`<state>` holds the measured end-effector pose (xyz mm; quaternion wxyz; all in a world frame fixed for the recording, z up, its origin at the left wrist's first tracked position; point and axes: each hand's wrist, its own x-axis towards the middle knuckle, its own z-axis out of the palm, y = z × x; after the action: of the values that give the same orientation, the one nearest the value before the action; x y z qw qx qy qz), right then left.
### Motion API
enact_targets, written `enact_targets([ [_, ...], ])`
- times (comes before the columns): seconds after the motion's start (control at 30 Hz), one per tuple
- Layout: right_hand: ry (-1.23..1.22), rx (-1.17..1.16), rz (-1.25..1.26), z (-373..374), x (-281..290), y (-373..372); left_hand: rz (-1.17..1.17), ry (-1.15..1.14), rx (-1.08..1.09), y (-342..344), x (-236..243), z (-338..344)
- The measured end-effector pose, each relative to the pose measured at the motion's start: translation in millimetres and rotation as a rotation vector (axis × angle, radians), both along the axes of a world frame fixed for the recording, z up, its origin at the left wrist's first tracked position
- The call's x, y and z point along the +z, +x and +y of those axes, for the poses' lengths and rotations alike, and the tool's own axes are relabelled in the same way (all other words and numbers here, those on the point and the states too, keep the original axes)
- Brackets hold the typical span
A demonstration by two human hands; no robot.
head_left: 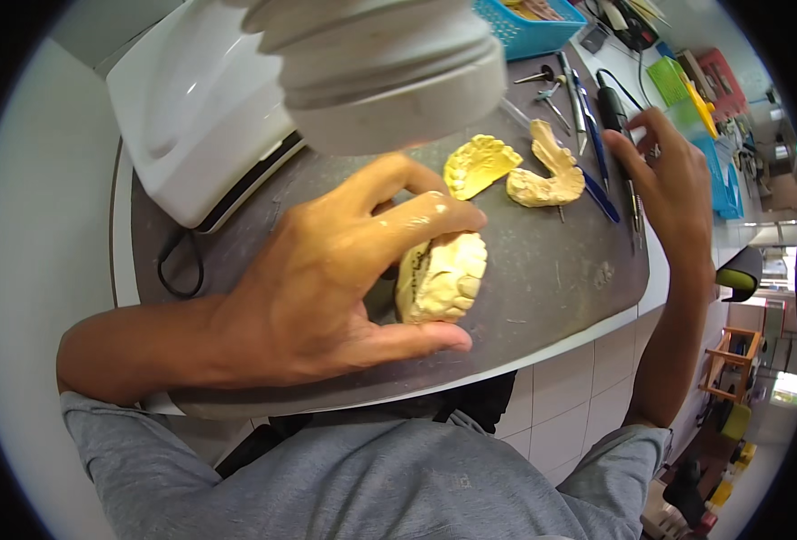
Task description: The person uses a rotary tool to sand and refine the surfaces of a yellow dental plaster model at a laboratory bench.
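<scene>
Pinching cast (451, 277) in left hand (319, 274), with grip closed around it from thumb below to forefinger above, over desk (543, 279); cannot tell whether lifted or resting. Turned teeth-side right, with dark writing on flat side. Holding right hand (671, 171) over right side of desk, with grip spread and fingers curled; cannot tell whether touching black handpiece (611, 104). Noted beyond cast: 1 yellow arch (478, 168) and 1 paler arch (543, 187), lying close together. Noted also 1 blue tool (607, 207) just right, 1 white hose (385, 85) above desk and 1 white machine (196, 117) at far left.
</scene>
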<state>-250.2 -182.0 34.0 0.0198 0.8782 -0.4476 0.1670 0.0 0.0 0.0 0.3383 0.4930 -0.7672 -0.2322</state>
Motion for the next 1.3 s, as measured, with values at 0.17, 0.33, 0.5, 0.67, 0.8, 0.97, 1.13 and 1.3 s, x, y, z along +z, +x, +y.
enact_targets([
  [0.17, 0.080, -0.275, 0.292, 5, -1, -16, 0.024, -0.004, -0.008, 2, -5, -2],
  [0.33, 0.118, -0.209, 0.201, -9, -16, -26, 0.021, 0.000, -0.015, 5, -5, 1],
  [0.5, 0.296, -0.160, -0.335, -15, -22, -49, 0.053, 0.022, -0.048, 4, -2, 0],
  [0.67, 0.329, -0.084, -1.295, 11, -21, -35, 0.062, 0.075, -0.023, 5, 2, 2],
  [0.8, 0.804, 0.536, -1.472, 43, -18, -17, 0.042, 0.026, 0.019, 8, 3, -1],
  [0.97, 0.417, 0.466, -1.277, 86, -40, 4, 0.028, -0.061, -0.048, 4, -3, -8],
  [1.13, 0.370, 0.437, -1.229, 130, -46, 26, 0.324, 0.242, -0.129, 0, -1, -1],
  [1.3, 0.327, 0.528, -1.142, 147, -46, 28, 0.599, 0.402, -0.154, -7, 0, -2],
])
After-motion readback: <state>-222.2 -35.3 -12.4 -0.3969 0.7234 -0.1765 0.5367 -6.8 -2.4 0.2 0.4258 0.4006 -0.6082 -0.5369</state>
